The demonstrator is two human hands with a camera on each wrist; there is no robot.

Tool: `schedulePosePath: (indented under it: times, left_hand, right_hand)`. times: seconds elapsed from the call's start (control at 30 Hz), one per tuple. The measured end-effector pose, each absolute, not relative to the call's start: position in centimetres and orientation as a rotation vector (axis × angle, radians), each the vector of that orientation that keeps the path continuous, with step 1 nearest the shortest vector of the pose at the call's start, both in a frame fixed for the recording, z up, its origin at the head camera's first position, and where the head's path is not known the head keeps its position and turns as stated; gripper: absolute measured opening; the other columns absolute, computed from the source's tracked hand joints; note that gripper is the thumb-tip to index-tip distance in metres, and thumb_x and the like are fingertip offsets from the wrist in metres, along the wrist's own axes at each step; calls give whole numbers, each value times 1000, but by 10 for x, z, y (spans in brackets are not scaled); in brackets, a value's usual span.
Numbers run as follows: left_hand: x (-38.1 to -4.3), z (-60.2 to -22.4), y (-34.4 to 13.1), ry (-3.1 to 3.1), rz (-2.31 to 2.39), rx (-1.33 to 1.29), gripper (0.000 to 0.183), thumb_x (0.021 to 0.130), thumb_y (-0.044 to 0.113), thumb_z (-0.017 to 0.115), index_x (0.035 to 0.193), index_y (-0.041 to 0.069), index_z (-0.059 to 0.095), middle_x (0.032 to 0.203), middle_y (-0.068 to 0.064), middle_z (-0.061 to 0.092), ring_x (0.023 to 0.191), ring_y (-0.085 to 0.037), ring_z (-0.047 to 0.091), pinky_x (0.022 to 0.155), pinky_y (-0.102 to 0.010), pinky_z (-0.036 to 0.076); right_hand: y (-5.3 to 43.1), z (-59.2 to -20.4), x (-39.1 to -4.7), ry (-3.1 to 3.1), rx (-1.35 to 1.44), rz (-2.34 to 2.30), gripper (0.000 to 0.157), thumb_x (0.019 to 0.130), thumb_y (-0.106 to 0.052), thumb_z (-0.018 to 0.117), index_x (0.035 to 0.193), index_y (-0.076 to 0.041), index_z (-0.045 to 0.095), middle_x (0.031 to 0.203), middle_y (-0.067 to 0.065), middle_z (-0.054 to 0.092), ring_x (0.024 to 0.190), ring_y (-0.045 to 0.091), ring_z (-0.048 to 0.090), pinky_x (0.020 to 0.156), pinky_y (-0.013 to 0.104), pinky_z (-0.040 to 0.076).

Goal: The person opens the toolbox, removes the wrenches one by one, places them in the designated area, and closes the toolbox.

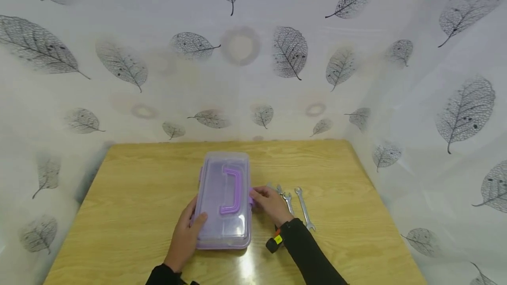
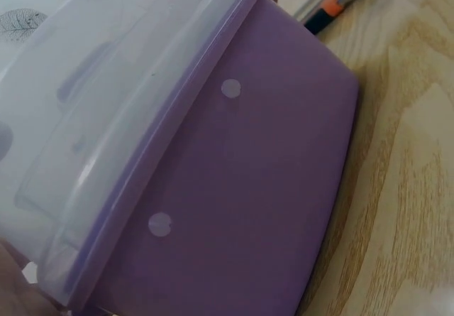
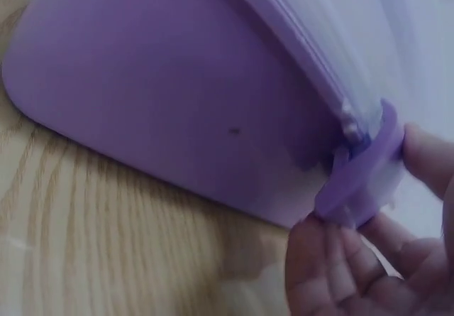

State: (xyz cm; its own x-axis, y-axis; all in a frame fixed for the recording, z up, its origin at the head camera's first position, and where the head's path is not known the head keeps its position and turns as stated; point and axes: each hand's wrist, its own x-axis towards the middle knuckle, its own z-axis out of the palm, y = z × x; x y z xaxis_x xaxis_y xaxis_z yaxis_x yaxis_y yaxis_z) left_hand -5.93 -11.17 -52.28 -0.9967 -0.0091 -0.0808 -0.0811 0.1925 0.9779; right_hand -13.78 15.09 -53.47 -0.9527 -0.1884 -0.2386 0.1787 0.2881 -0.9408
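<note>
A purple plastic storage box (image 1: pixel 215 188) with a clear lid and a purple carry handle (image 1: pixel 237 190) stands on the table, its lid down. My left hand (image 1: pixel 183 236) grips the box's left side, thumb over the lid's edge; in the left wrist view only a bit of that hand (image 2: pixel 21 291) shows at the corner. On the box's right side my right hand (image 1: pixel 273 206) pinches the purple latch (image 3: pixel 365 177). In the right wrist view the thumb lies on one side of the latch and the fingers (image 3: pixel 308 259) on the other.
Several metal wrenches (image 1: pixel 303 208) lie right of the box, partly behind the right hand. A black object with yellow and orange parts (image 1: pixel 274 243) is half hidden by the right sleeve. The wooden table (image 1: pixel 150 188) meets leaf-patterned curtains (image 1: pixel 237 91) at its back.
</note>
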Motion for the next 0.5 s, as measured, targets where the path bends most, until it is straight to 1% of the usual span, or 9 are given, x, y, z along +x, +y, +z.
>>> schedulePosePath:
  times: [0.03, 0.17, 0.23, 0.27, 0.4, 0.5]
  left_hand:
    - [-59, -523, -112, 2387, 1954, -97, 62, 94, 43, 51, 147, 20, 28, 153, -12, 30, 138, -29, 27, 110, -60, 26]
    - [-59, -527, -111, 2393, 1960, -96, 62, 95, 41, 50, 148, 18, 27, 152, -12, 31, 137, -29, 28, 110, -61, 26]
    - [-58, -530, -108, 2396, 1959, -102, 61, 95, 41, 50, 147, 19, 27, 151, -12, 32, 137, -30, 28, 110, -61, 26]
    - [-57, -532, -106, 2393, 1960, -107, 61, 95, 41, 50, 147, 20, 27, 151, -12, 32, 137, -30, 28, 110, -61, 26]
    - [-54, -536, -102, 2392, 1942, -109, 61, 95, 43, 49, 147, 20, 27, 151, -12, 33, 137, -32, 29, 109, -62, 26]
    - [-56, -537, -104, 2400, 1894, -104, 59, 97, 46, 43, 147, 19, 28, 150, -13, 36, 135, -32, 33, 109, -61, 28]
  right_hand:
    - [148, -530, -136, 2291, -21, -1698, 47, 88, -45, 59, 117, -8, 64, 110, 12, 69, 96, 20, 65, 90, 43, 53]
    - [144, -532, -131, 2470, -35, -1589, 48, 90, -52, 53, 115, -14, 68, 114, 8, 70, 104, 21, 63, 96, 46, 49]
    - [144, -535, -129, 2506, -36, -1571, 47, 92, -50, 50, 113, -13, 69, 112, 10, 71, 105, 22, 62, 95, 48, 49]
    - [145, -540, -128, 2508, -26, -1562, 49, 92, -53, 48, 113, -14, 69, 112, 9, 71, 105, 22, 62, 95, 48, 49]
    - [150, -545, -125, 2432, -67, -1592, 49, 95, -48, 45, 113, -8, 68, 112, 13, 70, 105, 24, 62, 95, 49, 49]
    - [154, -543, -127, 2425, -109, -1538, 48, 97, -46, 43, 114, -8, 67, 112, 12, 70, 107, 25, 61, 96, 50, 48]
